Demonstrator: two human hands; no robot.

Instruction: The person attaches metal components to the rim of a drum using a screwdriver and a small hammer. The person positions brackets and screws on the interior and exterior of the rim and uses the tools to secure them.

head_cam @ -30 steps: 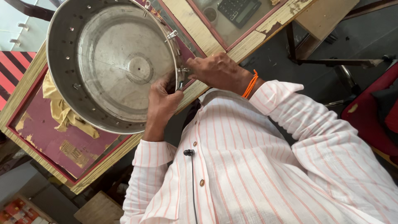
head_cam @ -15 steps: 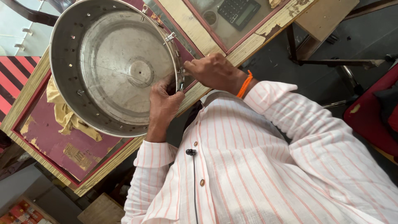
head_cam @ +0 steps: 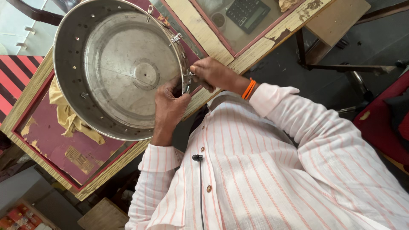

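Note:
A large round steel drum (head_cam: 115, 68), with small holes in its wall and a flat bottom, lies tilted on a worn wooden table (head_cam: 55, 145). My left hand (head_cam: 169, 106) grips the drum's near rim. My right hand (head_cam: 213, 73), with an orange band at the wrist, pinches a small dark-handled metal tool (head_cam: 190, 81) against the rim just above my left hand. A small metal clip (head_cam: 175, 39) sits on the rim farther up. What the tool's tip touches is hidden by my fingers.
A yellow cloth (head_cam: 68, 115) lies under the drum. A dark calculator (head_cam: 248, 13) lies under the table's glass top at the back. A metal chair frame (head_cam: 341, 68) stands to the right, with red seating (head_cam: 383, 123) beyond it.
Both hands stay at the drum's near rim. My right hand has shifted slightly along the rim towards my left hand, and the drum has turned a little.

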